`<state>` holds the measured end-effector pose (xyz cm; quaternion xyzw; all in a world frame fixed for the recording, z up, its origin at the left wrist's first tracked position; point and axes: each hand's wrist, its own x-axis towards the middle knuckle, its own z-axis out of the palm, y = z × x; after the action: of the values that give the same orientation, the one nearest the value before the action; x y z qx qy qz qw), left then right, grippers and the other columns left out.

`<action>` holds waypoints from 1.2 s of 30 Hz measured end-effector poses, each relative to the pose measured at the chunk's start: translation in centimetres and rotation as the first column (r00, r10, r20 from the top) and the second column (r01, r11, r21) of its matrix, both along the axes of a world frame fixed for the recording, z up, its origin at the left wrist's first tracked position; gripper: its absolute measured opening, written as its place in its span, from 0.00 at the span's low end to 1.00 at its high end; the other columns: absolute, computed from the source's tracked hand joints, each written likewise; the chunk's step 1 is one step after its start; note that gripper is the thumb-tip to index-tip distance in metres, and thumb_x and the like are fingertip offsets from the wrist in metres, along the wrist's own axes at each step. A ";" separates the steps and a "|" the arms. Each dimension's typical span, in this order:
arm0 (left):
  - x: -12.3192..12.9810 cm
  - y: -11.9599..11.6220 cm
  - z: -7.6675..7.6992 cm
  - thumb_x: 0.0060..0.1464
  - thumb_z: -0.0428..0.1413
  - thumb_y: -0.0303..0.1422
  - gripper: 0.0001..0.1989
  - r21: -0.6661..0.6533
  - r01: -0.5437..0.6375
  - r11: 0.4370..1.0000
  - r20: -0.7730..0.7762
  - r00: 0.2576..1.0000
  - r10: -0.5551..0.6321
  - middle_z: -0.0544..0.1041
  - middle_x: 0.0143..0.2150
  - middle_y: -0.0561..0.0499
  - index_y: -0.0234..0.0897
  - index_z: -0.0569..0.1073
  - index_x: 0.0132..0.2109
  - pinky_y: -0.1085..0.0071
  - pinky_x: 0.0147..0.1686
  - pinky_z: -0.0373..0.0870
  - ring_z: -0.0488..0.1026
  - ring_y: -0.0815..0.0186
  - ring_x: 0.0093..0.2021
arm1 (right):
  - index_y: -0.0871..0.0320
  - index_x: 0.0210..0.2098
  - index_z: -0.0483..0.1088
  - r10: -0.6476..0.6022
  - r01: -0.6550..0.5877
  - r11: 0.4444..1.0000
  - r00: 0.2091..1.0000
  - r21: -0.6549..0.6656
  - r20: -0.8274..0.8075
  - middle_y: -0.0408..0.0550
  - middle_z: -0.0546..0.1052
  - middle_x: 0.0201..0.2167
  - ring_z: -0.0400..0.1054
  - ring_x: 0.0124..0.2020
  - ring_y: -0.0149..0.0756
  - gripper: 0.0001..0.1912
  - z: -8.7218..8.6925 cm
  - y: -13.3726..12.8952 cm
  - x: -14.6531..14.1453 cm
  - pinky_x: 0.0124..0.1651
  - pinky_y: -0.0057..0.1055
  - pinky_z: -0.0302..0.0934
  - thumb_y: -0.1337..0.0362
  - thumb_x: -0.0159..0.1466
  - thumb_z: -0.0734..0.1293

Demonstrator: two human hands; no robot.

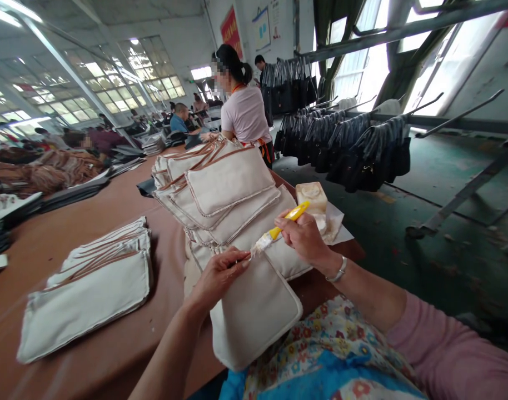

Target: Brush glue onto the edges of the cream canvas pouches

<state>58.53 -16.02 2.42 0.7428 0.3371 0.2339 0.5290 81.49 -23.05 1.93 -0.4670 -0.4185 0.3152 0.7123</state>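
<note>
Cream pouch (258, 316) with my yellow brush (293, 214) at its top edge.

From far off, I have the pouch at the near side of the brown table (166, 222), close to the flowery cloth (337, 339). The fingers of my left hand (220, 272) pinch its top edge. The fingers of my right hand (302, 233) grip the brush handle. A big pile of cream pouches (233, 180) sits just past them, beside an open tub (312, 197).

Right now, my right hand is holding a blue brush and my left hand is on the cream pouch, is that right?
Not quite: the brush is yellow-handled, not blue, as the head view shows. Your right hand does hold it, and your left hand is on the cream pouch.
</note>
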 end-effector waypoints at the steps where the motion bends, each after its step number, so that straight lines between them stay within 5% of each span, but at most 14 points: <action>1: -0.1 -0.1 0.2 0.54 0.63 0.40 0.11 0.041 -0.003 0.999 -0.006 1.000 0.004 0.77 0.39 0.46 0.39 0.85 0.40 0.75 0.33 0.69 0.73 0.63 0.37 | 0.58 0.30 0.71 -0.044 0.044 0.999 0.998 0.016 0.048 0.37 0.64 0.14 0.54 0.16 0.28 0.11 0.2 0.0 0.2 0.20 0.25 0.48 0.57 0.63 0.69; 4: -0.3 -0.3 0.4 0.55 0.62 0.40 0.13 0.120 -0.014 0.993 -0.020 1.000 0.016 0.77 0.38 0.46 0.41 0.85 0.44 0.74 0.33 0.69 0.73 0.62 0.38 | 0.57 0.31 0.70 -0.097 0.095 0.993 0.995 0.064 0.028 0.36 0.63 0.13 0.54 0.16 0.28 0.11 1.0 -0.6 0.6 0.20 0.26 0.49 0.57 0.64 0.69; 8: -0.4 -0.9 0.5 0.55 0.63 0.40 0.12 0.194 -0.014 0.981 -0.034 0.999 0.021 0.76 0.35 0.47 0.42 0.85 0.44 0.75 0.30 0.68 0.72 0.64 0.35 | 0.56 0.31 0.69 0.052 -0.049 0.998 0.996 0.037 -0.069 0.34 0.60 0.12 0.50 0.13 0.27 0.10 1.2 -1.7 0.3 0.18 0.25 0.45 0.57 0.63 0.69; 11: -0.5 -1.8 0.7 0.57 0.61 0.38 0.10 0.319 0.006 0.948 -0.045 0.999 0.009 0.77 0.35 0.47 0.43 0.84 0.45 0.75 0.31 0.68 0.74 0.65 0.34 | 0.57 0.30 0.71 -0.021 0.021 1.000 1.000 0.022 0.006 0.36 0.63 0.13 0.54 0.15 0.27 0.11 1.4 -2.1 0.6 0.19 0.25 0.48 0.57 0.62 0.70; 14: -0.9 -2.9 1.3 0.59 0.59 0.34 0.10 0.498 0.076 0.864 -0.087 0.996 -0.038 0.79 0.38 0.47 0.45 0.83 0.47 0.74 0.34 0.70 0.76 0.65 0.36 | 0.57 0.30 0.70 -0.084 0.089 0.994 0.994 0.066 -0.066 0.35 0.62 0.13 0.51 0.14 0.26 0.10 2.1 -2.3 1.2 0.18 0.25 0.45 0.57 0.62 0.71; 18: -1.3 -4.2 2.2 0.57 0.61 0.33 0.09 0.714 0.097 0.694 -0.136 0.991 0.001 0.81 0.36 0.48 0.46 0.84 0.45 0.75 0.33 0.70 0.77 0.66 0.33 | 0.57 0.31 0.69 0.075 -0.067 0.996 0.985 0.061 -0.154 0.33 0.60 0.12 0.47 0.13 0.24 0.10 3.0 -2.8 0.7 0.16 0.24 0.39 0.59 0.62 0.71; 22: -1.7 -4.8 2.6 0.55 0.64 0.36 0.06 0.750 0.057 0.659 -0.170 0.980 0.108 0.80 0.31 0.49 0.48 0.84 0.41 0.75 0.31 0.69 0.74 0.67 0.29 | 0.57 0.31 0.71 0.288 -0.289 0.957 0.956 -0.020 -0.059 0.35 0.62 0.12 0.51 0.14 0.25 0.09 3.4 -4.7 -0.2 0.18 0.23 0.45 0.59 0.63 0.70; 25: -2.1 -5.0 2.5 0.53 0.66 0.37 0.04 0.766 0.038 0.641 -0.165 0.977 0.138 0.79 0.29 0.49 0.45 0.84 0.36 0.76 0.28 0.66 0.72 0.68 0.27 | 0.57 0.30 0.73 0.281 -0.281 0.959 0.960 -0.033 0.005 0.36 0.63 0.13 0.52 0.14 0.25 0.08 4.0 -5.9 0.0 0.19 0.24 0.47 0.61 0.62 0.71; 29: -2.4 -5.3 2.3 0.56 0.64 0.37 0.06 0.886 0.097 0.453 -0.193 0.966 0.171 0.78 0.27 0.50 0.41 0.81 0.34 0.76 0.26 0.62 0.72 0.69 0.25 | 0.56 0.31 0.73 0.126 -0.128 0.991 0.991 0.044 0.042 0.37 0.63 0.14 0.54 0.15 0.26 0.08 4.7 -6.3 -0.5 0.19 0.24 0.49 0.60 0.65 0.69; 31: -2.6 -5.8 2.2 0.58 0.62 0.36 0.06 0.926 0.107 0.363 -0.190 0.961 0.203 0.78 0.28 0.50 0.40 0.79 0.35 0.75 0.27 0.63 0.73 0.69 0.26 | 0.57 0.32 0.73 0.200 -0.200 0.980 0.974 -0.012 0.105 0.38 0.64 0.15 0.56 0.16 0.27 0.10 4.7 -6.5 -1.5 0.20 0.24 0.50 0.57 0.66 0.69; 34: -3.8 -6.7 2.1 0.61 0.59 0.35 0.08 0.950 0.048 0.309 -0.139 0.950 0.280 0.76 0.27 0.51 0.38 0.77 0.34 0.75 0.29 0.66 0.74 0.69 0.27 | 0.57 0.33 0.74 0.361 -0.333 0.924 0.922 -0.188 0.141 0.38 0.63 0.15 0.55 0.17 0.28 0.12 4.2 -7.5 -2.5 0.19 0.24 0.50 0.55 0.65 0.71; 36: -5.6 -7.0 2.3 0.62 0.58 0.34 0.09 0.957 -0.013 0.291 -0.098 0.927 0.361 0.75 0.27 0.52 0.38 0.76 0.34 0.76 0.29 0.66 0.74 0.70 0.27 | 0.57 0.33 0.74 0.305 -0.280 0.932 0.948 -0.229 0.084 0.38 0.62 0.14 0.53 0.16 0.28 0.14 3.5 -7.9 -2.1 0.17 0.25 0.49 0.52 0.63 0.72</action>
<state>52.91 -23.03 4.77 0.8902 0.2966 0.3329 -0.0937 79.41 -30.93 5.46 -0.4912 -0.4886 0.4328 0.5768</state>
